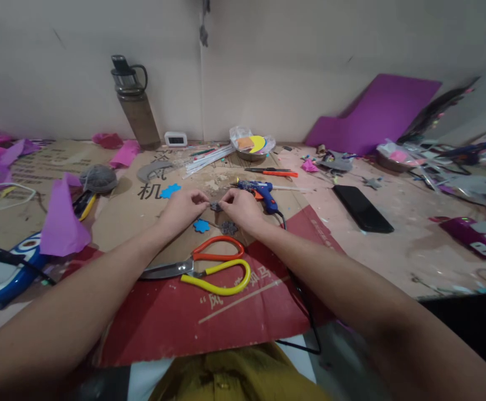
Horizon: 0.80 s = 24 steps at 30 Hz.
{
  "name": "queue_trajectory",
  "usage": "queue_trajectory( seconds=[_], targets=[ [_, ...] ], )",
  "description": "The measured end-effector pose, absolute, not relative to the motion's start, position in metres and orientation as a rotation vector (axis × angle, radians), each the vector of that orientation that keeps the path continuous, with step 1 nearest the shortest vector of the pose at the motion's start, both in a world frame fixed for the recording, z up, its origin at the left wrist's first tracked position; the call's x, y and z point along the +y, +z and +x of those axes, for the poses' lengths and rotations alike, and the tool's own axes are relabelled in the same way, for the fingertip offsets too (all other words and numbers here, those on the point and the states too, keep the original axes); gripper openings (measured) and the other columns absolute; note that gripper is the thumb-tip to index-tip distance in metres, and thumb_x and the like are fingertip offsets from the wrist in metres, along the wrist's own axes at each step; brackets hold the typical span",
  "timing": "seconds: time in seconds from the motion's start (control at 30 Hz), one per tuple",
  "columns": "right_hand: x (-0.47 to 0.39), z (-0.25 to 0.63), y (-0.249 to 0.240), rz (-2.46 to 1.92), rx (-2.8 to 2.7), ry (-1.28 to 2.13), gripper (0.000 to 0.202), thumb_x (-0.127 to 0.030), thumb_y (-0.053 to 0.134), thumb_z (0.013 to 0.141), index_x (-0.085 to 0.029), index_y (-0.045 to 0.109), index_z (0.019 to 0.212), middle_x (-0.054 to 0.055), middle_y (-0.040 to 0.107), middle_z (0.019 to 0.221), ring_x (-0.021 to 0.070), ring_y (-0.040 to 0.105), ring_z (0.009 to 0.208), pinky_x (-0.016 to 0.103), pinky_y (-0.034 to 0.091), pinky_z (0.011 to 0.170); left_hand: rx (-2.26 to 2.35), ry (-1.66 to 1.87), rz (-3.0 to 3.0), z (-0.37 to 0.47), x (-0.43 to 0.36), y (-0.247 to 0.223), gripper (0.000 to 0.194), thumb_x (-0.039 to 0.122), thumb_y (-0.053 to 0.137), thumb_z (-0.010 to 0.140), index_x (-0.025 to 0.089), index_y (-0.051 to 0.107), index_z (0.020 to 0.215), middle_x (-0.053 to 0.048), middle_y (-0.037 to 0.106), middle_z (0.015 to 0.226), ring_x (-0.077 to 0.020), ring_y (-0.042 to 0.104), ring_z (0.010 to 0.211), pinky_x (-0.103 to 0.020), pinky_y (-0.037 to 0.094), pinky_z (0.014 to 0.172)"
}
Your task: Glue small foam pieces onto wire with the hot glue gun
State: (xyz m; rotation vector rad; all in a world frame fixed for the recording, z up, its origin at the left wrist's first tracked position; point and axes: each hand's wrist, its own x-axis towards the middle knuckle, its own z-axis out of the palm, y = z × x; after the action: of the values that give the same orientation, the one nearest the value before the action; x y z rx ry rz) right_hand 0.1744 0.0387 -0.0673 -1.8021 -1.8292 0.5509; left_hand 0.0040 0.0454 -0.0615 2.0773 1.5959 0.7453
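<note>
My left hand [185, 207] and my right hand [242, 208] meet over the cardboard, their fingertips pinching a small dark grey piece [215, 206] between them. A blue flower shape [202, 225] and a dark grey fuzzy flower shape [228, 227] lie just below. Left of my left hand is another blue flower shape [170, 191]. The blue and orange glue gun [263, 192] lies behind and right of my right hand. Scissors with red and yellow handles [227, 287] rest nearer to me on the red cardboard, blades pointing left.
A bottle [138, 114], a small white clock [176, 138] and a bowl [254, 154] stand along the wall. To the right lie a black phone [362, 209] and a purple sheet [377, 114]. Grey yarn [98, 178] and purple scraps [64, 220] are left.
</note>
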Motion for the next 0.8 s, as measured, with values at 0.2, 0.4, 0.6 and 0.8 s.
queue_trajectory(
  seconds=[0.2, 0.4, 0.6, 0.8],
  targets=[
    [0.0399, 0.1758, -0.0697, -1.804, -1.845, 0.553, 0.014, -0.029, 0.060, 0.079, -0.021, 0.071, 0.079, 0.001, 0.073, 0.082, 0.0153, 0.063, 0.074, 0.024, 0.041, 0.064, 1.577, 0.711, 2.132, 0.0035, 0.0482, -0.0682, 0.020, 0.025, 0.061, 0.076, 0.017, 0.076, 0.086, -0.003, 0.073, 0.075, -0.0148, 0.061, 0.067, -0.024, 0.043, 0.064],
    [0.0394, 0.1754, -0.0691, -1.813, -1.883, 0.513, 0.013, -0.027, 0.058, 0.079, -0.022, 0.071, 0.080, 0.002, 0.073, 0.083, 0.0156, 0.064, 0.076, 0.024, 0.042, 0.065, 1.579, 0.688, 2.211, 0.0039, 0.0497, -0.0706, 0.022, 0.022, 0.059, 0.077, 0.018, 0.077, 0.088, -0.002, 0.075, 0.077, -0.0148, 0.063, 0.068, -0.024, 0.044, 0.067],
    [0.0368, 0.1737, -0.0643, -1.870, -1.889, 0.496, 0.013, -0.025, 0.057, 0.077, -0.023, 0.070, 0.078, 0.002, 0.073, 0.081, 0.0168, 0.064, 0.076, 0.024, 0.040, 0.062, 1.558, 0.672, 2.338, 0.0036, 0.0497, -0.0715, 0.023, 0.021, 0.057, 0.078, 0.019, 0.078, 0.088, -0.004, 0.075, 0.080, -0.0168, 0.064, 0.072, -0.027, 0.046, 0.071],
    [0.0393, 0.1751, -0.0667, -1.837, -1.909, 0.500, 0.011, -0.026, 0.057, 0.076, -0.023, 0.069, 0.077, 0.000, 0.072, 0.079, 0.0161, 0.063, 0.073, 0.024, 0.038, 0.060, 1.533, 0.644, 2.423, 0.0052, 0.0475, -0.0688, 0.025, 0.018, 0.054, 0.078, 0.018, 0.077, 0.087, -0.006, 0.076, 0.086, -0.0194, 0.065, 0.079, -0.029, 0.047, 0.074]
  ],
)
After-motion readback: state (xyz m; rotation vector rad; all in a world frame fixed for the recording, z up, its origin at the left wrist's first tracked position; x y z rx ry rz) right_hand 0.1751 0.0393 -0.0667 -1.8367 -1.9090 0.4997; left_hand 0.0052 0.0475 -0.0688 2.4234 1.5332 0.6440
